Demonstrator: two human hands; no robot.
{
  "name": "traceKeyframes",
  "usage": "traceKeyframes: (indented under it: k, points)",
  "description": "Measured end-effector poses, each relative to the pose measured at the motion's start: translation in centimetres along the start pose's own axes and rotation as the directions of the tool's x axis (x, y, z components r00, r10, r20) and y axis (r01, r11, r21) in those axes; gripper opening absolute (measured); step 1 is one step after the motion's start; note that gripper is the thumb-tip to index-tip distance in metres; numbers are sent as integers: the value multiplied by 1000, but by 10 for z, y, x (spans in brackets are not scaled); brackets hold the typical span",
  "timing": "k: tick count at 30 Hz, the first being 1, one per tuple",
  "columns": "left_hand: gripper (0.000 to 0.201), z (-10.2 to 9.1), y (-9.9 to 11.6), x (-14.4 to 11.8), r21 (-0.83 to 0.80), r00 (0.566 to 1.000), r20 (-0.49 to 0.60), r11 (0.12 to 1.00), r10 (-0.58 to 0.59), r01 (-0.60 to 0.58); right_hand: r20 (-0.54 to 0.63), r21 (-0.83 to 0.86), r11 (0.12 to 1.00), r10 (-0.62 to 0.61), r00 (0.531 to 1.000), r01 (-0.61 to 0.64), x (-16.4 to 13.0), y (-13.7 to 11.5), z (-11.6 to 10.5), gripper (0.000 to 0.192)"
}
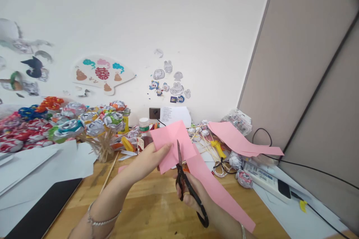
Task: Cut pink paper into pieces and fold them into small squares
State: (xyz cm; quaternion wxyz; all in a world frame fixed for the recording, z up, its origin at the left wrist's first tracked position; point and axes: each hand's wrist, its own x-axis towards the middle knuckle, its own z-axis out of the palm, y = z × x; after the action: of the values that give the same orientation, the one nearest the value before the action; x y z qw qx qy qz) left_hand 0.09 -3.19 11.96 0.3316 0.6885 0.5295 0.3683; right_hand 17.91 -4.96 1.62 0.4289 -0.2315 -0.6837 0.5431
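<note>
A square of pink paper (174,134) with fold creases is held up above the wooden table. My left hand (158,155) grips its lower left part, thumb on top and the other fingers hidden beneath. My right hand (193,190) is closed round the handles of black-handled scissors (181,177). Their blades point up and lie over the lower right of the square; whether they are cutting into it I cannot tell. Behind my right hand, a long pink paper strip (218,186) runs down to the right across the table.
Paper flowers on sticks (95,125) stand at the left, beside white sheets (56,164) and a black flat board (53,209). A lidded jar (144,126) is behind my left hand. More pink paper (238,140), a white power strip (265,179) and cables lie at the right.
</note>
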Motion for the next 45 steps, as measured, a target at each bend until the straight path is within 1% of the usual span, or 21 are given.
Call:
traceKeyframes:
  k: [3, 6, 10, 16, 20, 25, 29, 31, 34, 38, 45]
  points:
    - [48, 1, 0, 0, -11, 999, -1, 999, 36, -36, 49, -56, 998, -24, 999, 27, -1, -4, -1, 48]
    - [46, 1, 0, 0, -1, 998, -3, 998, 64, -64, 44, -52, 998, -29, 999, 31, -1, -4, -1, 49]
    - [49, 0, -1, 0, 29, 998, 9, 998, 63, -64, 39, -54, 998, -37, 999, 39, 1, -3, 0, 51]
    - [48, -1, -2, -1, 35, 997, 18, 997, 75, -76, 13, 10, 999, 35, 999, -35, 0, -13, 4, 49]
    - [47, -2, 1, -3, 48, 996, 26, 995, 84, -85, -18, 30, 999, 42, 999, -41, -2, -18, 6, 48]
    - [44, -3, 3, -4, 58, 993, 24, 992, 113, -114, 9, 17, 998, 55, 998, -55, -1, -4, 3, 51]
    - [40, -4, 4, -5, 63, 988, 10, 986, 153, -154, -29, 15, 999, 44, 999, -43, 2, 8, 2, 53]
    - [38, -4, 5, -5, 67, 986, 13, 984, 166, -166, -46, -18, 999, 35, 998, -36, 2, 8, 3, 51]
    - [37, -5, 7, -6, 61, 985, 20, 983, 172, -173, -57, -75, 997, 28, 998, -33, 0, 1, 5, 47]
    - [38, -5, 9, -7, 67, 988, 23, 985, 155, -156, -82, -93, 995, 27, 996, -34, -2, -6, 8, 42]
    - [38, -5, 10, -7, 51, 985, 5, 984, 170, -170, -138, -116, 993, 11, 990, -27, -2, 2, 9, 34]
